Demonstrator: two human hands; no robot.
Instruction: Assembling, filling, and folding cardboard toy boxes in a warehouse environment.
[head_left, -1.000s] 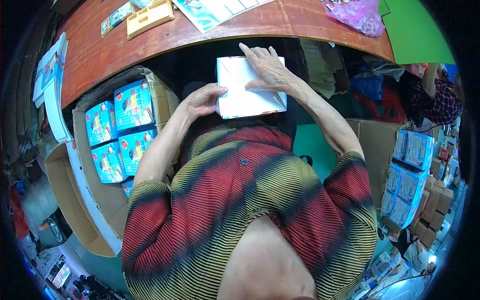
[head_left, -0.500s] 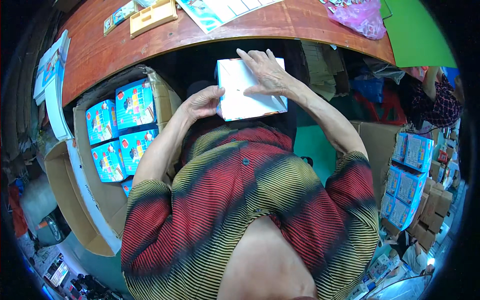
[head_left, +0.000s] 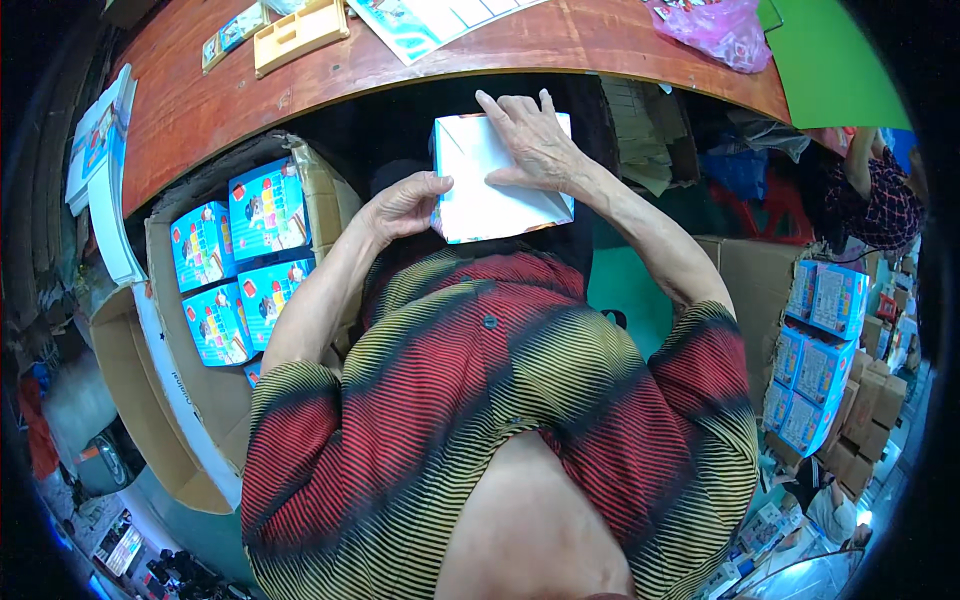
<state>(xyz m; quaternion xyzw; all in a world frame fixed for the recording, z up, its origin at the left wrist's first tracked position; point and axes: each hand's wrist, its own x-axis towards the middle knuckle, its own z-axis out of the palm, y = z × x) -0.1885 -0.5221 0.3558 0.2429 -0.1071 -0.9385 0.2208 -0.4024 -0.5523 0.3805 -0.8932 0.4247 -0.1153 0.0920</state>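
A carton box (head_left: 470,205) rests over my lap, its plain white face turned up and a strip of colour print along its edges. My left hand (head_left: 408,205) grips its left side, thumb over the edge and the other fingers mostly hidden behind the box. Across the upper right of the white face lies my right hand (head_left: 537,150), fingers spread and pointing to the far edge, pressing flat without grasping.
To my left, an open cardboard carton (head_left: 325,190) holds several blue printed boxes (head_left: 270,205). A wooden table (head_left: 440,85) curves in front, carrying a cream tray (head_left: 300,38) and a pink plastic bag (head_left: 725,40). More blue boxes (head_left: 825,375) are stacked at right; a person (head_left: 875,205) sits beyond.
Both hands keep their places on the box. My right fingertips have shifted very slightly toward the far edge, and the whole view has moved a little.
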